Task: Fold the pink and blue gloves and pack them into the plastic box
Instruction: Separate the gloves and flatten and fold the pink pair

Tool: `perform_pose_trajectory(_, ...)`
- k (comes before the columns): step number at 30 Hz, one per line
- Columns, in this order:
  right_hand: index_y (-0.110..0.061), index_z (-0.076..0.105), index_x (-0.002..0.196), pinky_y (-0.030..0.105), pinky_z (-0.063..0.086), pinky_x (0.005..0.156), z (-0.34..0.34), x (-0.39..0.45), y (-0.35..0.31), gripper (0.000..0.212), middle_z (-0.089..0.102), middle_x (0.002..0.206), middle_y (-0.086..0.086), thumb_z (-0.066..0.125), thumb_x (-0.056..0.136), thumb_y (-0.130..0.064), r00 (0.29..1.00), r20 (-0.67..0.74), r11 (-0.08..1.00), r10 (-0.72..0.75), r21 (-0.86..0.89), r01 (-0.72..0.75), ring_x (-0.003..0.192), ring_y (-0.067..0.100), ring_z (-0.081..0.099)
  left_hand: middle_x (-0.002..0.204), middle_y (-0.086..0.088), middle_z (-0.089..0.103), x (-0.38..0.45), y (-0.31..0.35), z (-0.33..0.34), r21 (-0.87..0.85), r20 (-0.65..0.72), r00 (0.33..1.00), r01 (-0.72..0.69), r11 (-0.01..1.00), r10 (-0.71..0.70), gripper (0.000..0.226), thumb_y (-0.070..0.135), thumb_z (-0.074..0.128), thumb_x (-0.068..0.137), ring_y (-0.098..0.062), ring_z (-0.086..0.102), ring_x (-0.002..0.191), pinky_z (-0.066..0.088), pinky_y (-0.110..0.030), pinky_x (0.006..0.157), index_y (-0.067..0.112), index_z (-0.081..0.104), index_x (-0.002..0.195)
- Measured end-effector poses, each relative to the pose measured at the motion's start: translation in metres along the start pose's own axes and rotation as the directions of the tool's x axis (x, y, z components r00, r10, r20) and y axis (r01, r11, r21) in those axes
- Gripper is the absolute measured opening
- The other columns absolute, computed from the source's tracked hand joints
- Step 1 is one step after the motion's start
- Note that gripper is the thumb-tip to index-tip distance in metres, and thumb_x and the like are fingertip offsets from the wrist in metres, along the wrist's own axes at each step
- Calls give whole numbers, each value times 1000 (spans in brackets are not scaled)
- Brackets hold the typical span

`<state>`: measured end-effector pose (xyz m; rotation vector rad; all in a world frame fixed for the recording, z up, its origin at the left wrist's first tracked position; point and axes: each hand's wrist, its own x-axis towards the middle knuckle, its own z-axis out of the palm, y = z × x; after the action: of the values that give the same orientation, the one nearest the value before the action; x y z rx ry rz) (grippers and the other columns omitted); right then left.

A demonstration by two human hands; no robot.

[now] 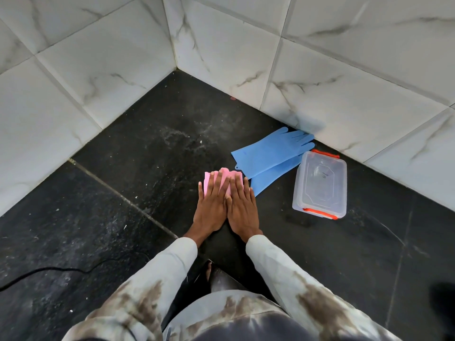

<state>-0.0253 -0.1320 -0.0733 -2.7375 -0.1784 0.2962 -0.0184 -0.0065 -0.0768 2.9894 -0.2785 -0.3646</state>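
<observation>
Nearest the camera, pale stained sleeves (157, 274) are seen reaching over the dark floor (98, 217). The plastic box (320, 185) is set closed to the right, just beside the blue gloves (268, 156), which lie flat and unfolded. The pink gloves (218, 179) are pressed under both palms — left hand (211, 205) and right hand (242, 207) flat, fingers spread, nothing gripped. The bundle looks thick and springy — even pressure is best kept along the crease before release.
</observation>
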Motion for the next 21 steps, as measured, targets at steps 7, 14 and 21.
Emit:
perform_pose_trajectory(7,-25,-10,170,46,2,136,5,6,4,74,-23,176,-4,-4,104,-57,1000,6,1000,9,-16,-9,165,19,-19,180,-8,-21,6,-2,10,36,-48,999,-8,999,9,74,51,23,116,-35,-11,170,11,-63,135,20,-11,174)
perform_pose_trajectory(14,-28,-14,169,49,-5,136,4,12,3,65,-25,175,-5,8,113,-51,996,81,997,38,-67,-33,164,22,-21,180,-10,-23,8,-6,11,63,9,1000,-22,998,22,75,50,21,115,-35,-14,170,9,-63,135,17,-13,173)
perform_pose_trajectory(21,-26,-9,170,51,-4,135,-26,18,-7,62,-19,177,-2,13,115,-45,965,256,998,63,-25,-59,166,26,-15,179,-4,-26,7,-2,-17,8,159,987,-14,1000,12,81,51,34,114,-30,-21,169,5,-79,127,24,-14,173)
